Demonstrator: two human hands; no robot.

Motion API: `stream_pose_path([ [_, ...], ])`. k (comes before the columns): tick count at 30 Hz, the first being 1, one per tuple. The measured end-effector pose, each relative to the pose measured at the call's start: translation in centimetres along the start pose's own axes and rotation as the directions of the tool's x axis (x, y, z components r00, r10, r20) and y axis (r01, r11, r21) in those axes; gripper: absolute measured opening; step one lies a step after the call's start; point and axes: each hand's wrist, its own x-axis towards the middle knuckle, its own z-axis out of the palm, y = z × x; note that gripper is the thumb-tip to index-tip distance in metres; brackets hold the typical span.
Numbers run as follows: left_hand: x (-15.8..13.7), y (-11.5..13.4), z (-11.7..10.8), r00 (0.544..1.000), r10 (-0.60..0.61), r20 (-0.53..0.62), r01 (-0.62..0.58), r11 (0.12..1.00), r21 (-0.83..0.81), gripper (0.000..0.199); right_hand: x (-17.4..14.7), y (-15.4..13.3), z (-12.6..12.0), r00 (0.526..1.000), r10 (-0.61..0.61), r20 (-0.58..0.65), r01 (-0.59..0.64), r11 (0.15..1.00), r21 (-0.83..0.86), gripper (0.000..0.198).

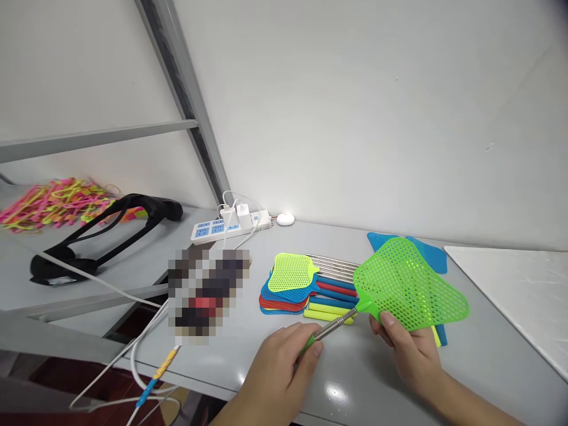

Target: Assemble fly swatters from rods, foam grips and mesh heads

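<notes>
Between my two hands is a green fly swatter (410, 281) with a perforated head and a metal telescopic rod. My left hand (286, 361) is wrapped around its green handle. The fingers of my right hand (406, 343) pinch the lower edge of the head, near where it joins the rod. Behind it on the table lies a stack of fly swatters; a yellow one (290, 272) is on top, with blue and red heads beneath. Their metal rods (332, 268) and coloured handles run to the right, partly hidden by the green head. Blue swatter heads (432, 255) show behind it.
A white power strip (264, 220) with plugged-in chargers and a round white device (285, 219) sit by the wall. A pixelated object (210, 296) and cables lie left. Farther left are a black strapped headset (110, 234) and colourful strands (66, 204). A white sheet (510, 284) is at right.
</notes>
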Motion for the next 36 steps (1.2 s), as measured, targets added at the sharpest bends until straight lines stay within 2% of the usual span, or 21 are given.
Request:
stream_pose_path([
  [5,0.0,0.0,0.1,1.0,0.007,0.004,-0.008,0.998,0.058,0.031,0.0,-0.5,0.3,1.0,0.021,0.022,-0.022,0.997,0.071,0.033],
  [10,0.0,-0.3,0.2,0.999,0.006,-0.038,-0.005,0.999,0.031,0.031,0.1,-1.3,0.7,0.994,0.111,0.004,-0.11,0.978,0.175,0.035],
  [16,-0.1,-0.4,0.4,1.0,-0.027,-0.009,0.028,0.999,0.039,0.03,0.6,-1.2,0.6,0.949,0.264,0.176,-0.3,0.924,0.237,0.044],
  [21,-0.2,-0.6,0.5,0.999,-0.035,-0.001,0.035,0.998,0.05,0.028,0.7,-1.1,0.4,0.94,0.297,0.167,-0.331,0.913,0.237,0.042],
  [25,-0.2,-0.7,0.5,1.0,-0.027,0.01,0.026,0.998,0.049,0.03,0.5,-1.2,0.5,0.96,0.241,0.145,-0.267,0.942,0.203,0.044],
  [29,-0.2,-0.6,0.4,1.0,-0.016,0.004,0.015,0.998,0.056,0.028,0.4,-1.1,0.0,0.977,0.153,0.147,-0.166,0.983,0.08,0.038],
  [32,-0.2,-0.5,0.3,1.0,0.003,-0.001,-0.003,0.997,0.074,0.025,0.6,-1.1,-0.8,0.964,0.152,0.22,-0.147,0.988,-0.04,0.038],
  [36,-0.3,-0.7,0.5,0.998,0.055,-0.038,-0.05,0.992,0.119,0.023,1.2,-1.6,-1.8,0.922,0.211,0.324,-0.153,0.969,-0.195,0.042],
])
